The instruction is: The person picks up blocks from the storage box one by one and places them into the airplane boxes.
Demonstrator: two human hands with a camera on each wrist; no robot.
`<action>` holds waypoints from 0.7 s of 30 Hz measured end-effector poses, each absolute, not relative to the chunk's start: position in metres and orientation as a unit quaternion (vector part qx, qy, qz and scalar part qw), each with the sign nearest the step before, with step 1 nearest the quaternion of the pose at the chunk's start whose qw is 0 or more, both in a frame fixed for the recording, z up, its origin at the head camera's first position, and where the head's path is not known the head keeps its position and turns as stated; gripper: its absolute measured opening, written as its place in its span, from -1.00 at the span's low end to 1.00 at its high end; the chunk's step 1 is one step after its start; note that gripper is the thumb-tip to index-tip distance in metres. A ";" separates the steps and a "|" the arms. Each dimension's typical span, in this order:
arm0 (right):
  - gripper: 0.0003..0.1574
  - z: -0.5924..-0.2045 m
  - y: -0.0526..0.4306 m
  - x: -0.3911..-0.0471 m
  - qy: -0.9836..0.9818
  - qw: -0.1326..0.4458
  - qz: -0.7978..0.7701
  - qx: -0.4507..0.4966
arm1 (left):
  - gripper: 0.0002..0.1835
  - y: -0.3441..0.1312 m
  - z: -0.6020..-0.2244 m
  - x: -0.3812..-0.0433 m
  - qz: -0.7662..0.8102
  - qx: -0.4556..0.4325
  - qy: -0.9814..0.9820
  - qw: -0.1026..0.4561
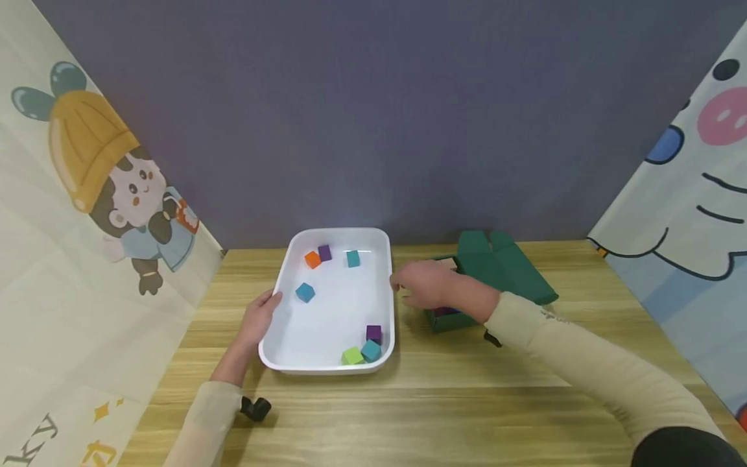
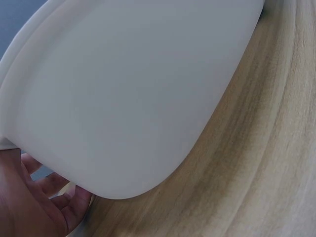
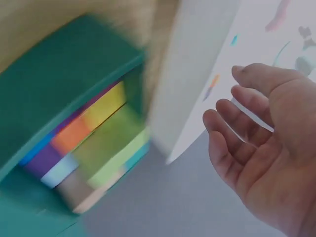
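Observation:
A white tray (image 1: 338, 305) lies on the wooden table, with several coloured cubes in it. An orange cube (image 1: 312, 259), a purple cube (image 1: 324, 253) and a teal cube (image 1: 353, 259) sit toward its far end. A blue cube (image 1: 305, 292) is near the left side, and a lime green cube (image 1: 353, 356) lies with two others in the near right corner. My left hand (image 1: 257, 321) grips the tray's left rim, thumb on top. Between tray and green box (image 1: 452, 322), my right hand (image 1: 428, 284) hovers by the right rim, fingers loosely bent and holding nothing.
The green box's lid (image 1: 513, 269) is folded back to the right. Coloured blocks (image 3: 106, 106) fill the box in the right wrist view. A dark grey partition (image 1: 373, 130) stands behind the table (image 1: 408, 415), with printed cloths on both sides.

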State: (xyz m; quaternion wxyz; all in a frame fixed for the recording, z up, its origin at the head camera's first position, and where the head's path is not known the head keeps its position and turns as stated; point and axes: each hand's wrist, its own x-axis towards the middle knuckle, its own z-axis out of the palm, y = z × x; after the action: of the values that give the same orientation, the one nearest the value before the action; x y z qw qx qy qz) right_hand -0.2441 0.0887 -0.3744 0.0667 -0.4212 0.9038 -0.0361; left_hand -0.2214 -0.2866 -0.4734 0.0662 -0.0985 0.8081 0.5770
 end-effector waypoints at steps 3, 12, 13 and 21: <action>-0.81 -0.372 0.062 -0.228 0.892 0.102 -0.017 -0.439 | -0.30 -0.287 -0.474 -0.222 0.579 -0.100 0.806 0.067; -0.72 -0.378 0.003 -0.204 0.855 0.188 0.030 -0.483 | -0.30 -0.288 -0.476 -0.222 0.581 -0.105 0.805 0.061; -0.70 -0.379 -0.001 -0.204 0.852 0.190 0.036 -0.486 | -0.30 -0.288 -0.476 -0.222 0.580 -0.104 0.805 0.060; -0.69 -0.388 -0.027 -0.203 0.828 0.206 0.063 -0.518 | -0.28 -0.287 -0.476 -0.222 0.581 -0.103 0.805 0.060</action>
State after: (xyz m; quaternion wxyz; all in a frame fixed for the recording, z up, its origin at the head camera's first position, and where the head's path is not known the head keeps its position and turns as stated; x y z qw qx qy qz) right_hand -0.2031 -0.0272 -0.3879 0.2058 -0.5179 0.8280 0.0625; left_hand -0.2224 -0.2874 -0.4763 0.0602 -0.1028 0.8049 0.5813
